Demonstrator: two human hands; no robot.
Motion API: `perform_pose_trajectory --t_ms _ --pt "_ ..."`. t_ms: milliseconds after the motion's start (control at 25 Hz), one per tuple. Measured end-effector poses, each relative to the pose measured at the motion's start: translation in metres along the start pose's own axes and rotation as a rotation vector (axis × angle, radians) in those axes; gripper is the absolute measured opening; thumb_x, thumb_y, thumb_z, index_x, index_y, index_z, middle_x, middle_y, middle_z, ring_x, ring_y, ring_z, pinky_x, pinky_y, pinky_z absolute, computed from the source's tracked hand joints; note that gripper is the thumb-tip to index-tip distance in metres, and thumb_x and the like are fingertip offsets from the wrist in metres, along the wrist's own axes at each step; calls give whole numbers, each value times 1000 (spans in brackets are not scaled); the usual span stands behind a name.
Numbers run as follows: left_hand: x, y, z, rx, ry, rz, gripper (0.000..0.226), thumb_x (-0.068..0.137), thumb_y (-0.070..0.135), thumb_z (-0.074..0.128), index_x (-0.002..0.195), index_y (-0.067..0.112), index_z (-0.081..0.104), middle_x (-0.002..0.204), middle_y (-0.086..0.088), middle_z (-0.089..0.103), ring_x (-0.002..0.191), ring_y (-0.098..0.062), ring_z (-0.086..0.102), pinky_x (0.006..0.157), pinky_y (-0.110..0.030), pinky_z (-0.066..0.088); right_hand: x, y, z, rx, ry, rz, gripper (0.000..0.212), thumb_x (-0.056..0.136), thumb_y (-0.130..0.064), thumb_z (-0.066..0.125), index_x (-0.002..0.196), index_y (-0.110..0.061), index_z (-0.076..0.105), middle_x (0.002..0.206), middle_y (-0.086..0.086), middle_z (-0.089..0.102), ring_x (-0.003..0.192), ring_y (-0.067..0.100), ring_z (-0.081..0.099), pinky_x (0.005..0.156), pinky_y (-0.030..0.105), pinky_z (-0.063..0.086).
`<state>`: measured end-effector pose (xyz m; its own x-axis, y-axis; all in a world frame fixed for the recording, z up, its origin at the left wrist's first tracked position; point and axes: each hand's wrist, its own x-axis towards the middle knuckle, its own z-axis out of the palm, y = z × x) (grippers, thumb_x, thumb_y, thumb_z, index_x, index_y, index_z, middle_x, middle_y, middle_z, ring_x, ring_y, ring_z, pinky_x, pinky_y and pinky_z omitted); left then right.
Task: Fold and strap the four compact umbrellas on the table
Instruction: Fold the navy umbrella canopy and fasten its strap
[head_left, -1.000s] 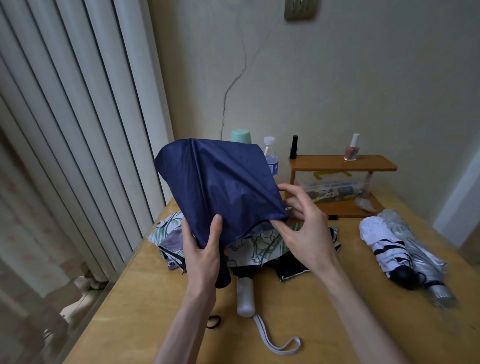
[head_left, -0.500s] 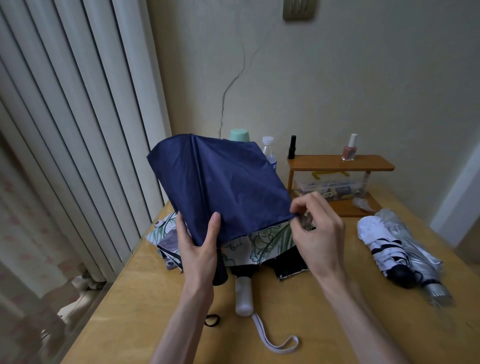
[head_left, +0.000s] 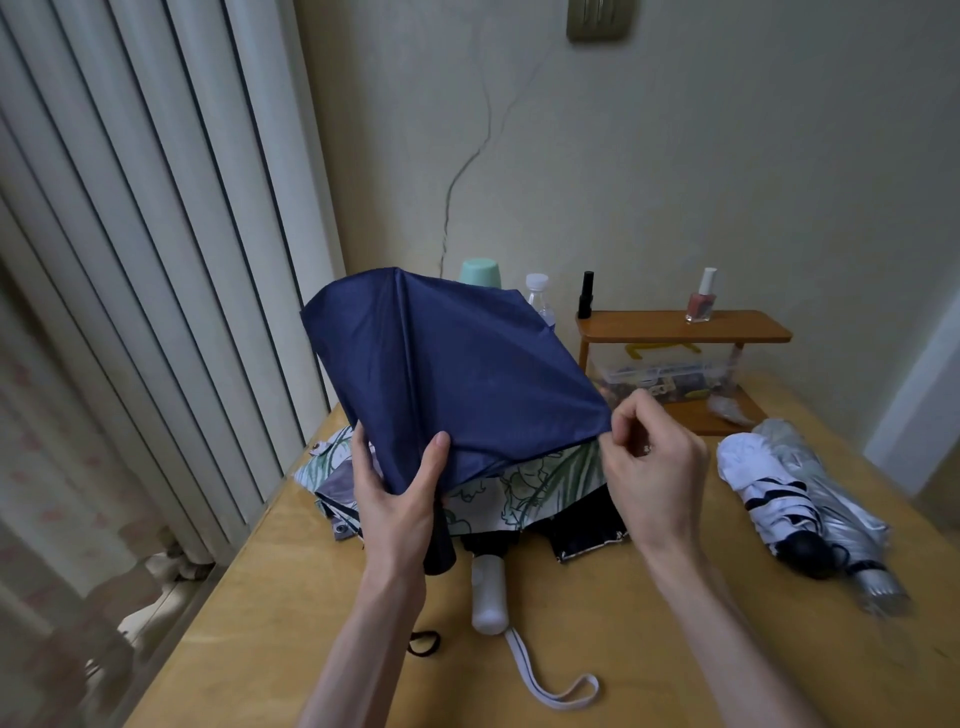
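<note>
The navy blue fabric compact umbrella (head_left: 447, 374) is held up above the near-left part of the yellow wooden desk (head_left: 623, 649), its canopy loose and spread toward the far wall; the left hand (head_left: 400, 499) grasps the gathered lower end of the canopy, thumb laid over the cloth; the right hand (head_left: 654, 467) has its fingers curled and pinches the canopy's right corner.

Under it lies the green-leaf-printed white umbrella (head_left: 524, 488), unfolded and rumpled on the desk; its white plastic handle (head_left: 488, 592) points to the near side, with a white wrist loop (head_left: 550, 686) trailing nearer; a dark hair tie (head_left: 423, 642) lies just left of the handle.

On the right, well apart from the hands, the white umbrella with black stripes (head_left: 769, 488) and the silver umbrella (head_left: 826, 493) lie side by side, touching, both rolled.

At the far side stands a small brown wooden shelf (head_left: 680, 327); a pink nail polish bottle (head_left: 701, 301) and a slim black bottle (head_left: 586, 295) stand on it.
</note>
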<state>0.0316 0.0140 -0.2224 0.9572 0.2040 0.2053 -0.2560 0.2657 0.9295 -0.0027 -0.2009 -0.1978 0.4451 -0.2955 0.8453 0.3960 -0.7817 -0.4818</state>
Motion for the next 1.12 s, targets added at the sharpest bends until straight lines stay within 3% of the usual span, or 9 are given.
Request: perform_pose_trajectory --t_ms 80,160,280,440,600,720,880,1040,1120 --pt "2 -1 -3 -24 5 -19 78 85 36 89 151 40 47 144 10 64 130 -19 65 112 -55 51 3 3 -3 -17 -51 -20 43 74 20 70 67 -15 45 59 -6 41 52 16 40 45 36 40" --pt "5 2 -9 -1 -20 -2 74 86 33 88 149 41 49 142 11 66 129 -18 66 113 -52 51 9 7 -6 152 -267 88 43 75 15 76 70 -17 49 62 -7 49 56 11 46 51 31 44" --pt "10 12 -26 105 -81 48 75 83 35 90 146 44 51 138 17 66 125 -16 67 108 -52 55 17 13 -15 524 -686 326 38 78 0 85 101 -19 62 94 4 66 87 21 68 75 36 57" --pt "18 22 -40 252 -213 118 74 78 25 83 144 37 51 118 35 68 112 -1 70 95 -35 62 20 4 -15 724 -664 453 63 79 -7 69 136 -31 56 125 5 62 120 19 65 100 39 56" --pt "21 17 -44 365 -343 139 88 74 26 86 153 27 46 125 36 65 118 3 66 96 -32 61 21 -1 -7 541 -589 337 69 89 -36 82 146 -51 47 152 -13 46 142 5 47 111 33 46" --pt "22 12 -43 426 -402 155 95 73 43 97 153 29 48 137 19 67 129 -8 64 106 -47 56 21 6 -9 408 -537 315 50 84 -58 80 129 -43 63 142 -12 48 133 -2 49 112 25 43" --pt "21 5 -40 439 -407 189 89 64 51 93 143 50 53 143 10 66 134 -12 61 110 -51 53 26 12 -16 331 -592 434 49 76 -61 81 113 -32 69 132 -9 53 121 -8 52 98 9 43" --pt "22 4 -40 410 -389 210 91 70 35 98 146 48 50 145 13 63 134 -7 60 110 -48 54 30 17 -26 391 -596 445 39 81 -48 82 97 -13 75 101 4 75 100 17 71 90 37 56" --pt "23 4 -41 393 -353 231 92 70 25 92 150 39 48 145 21 61 136 -4 58 111 -44 53 36 16 -37 460 -574 420 30 83 -38 83 82 -10 70 87 8 74 86 24 71 81 36 55"
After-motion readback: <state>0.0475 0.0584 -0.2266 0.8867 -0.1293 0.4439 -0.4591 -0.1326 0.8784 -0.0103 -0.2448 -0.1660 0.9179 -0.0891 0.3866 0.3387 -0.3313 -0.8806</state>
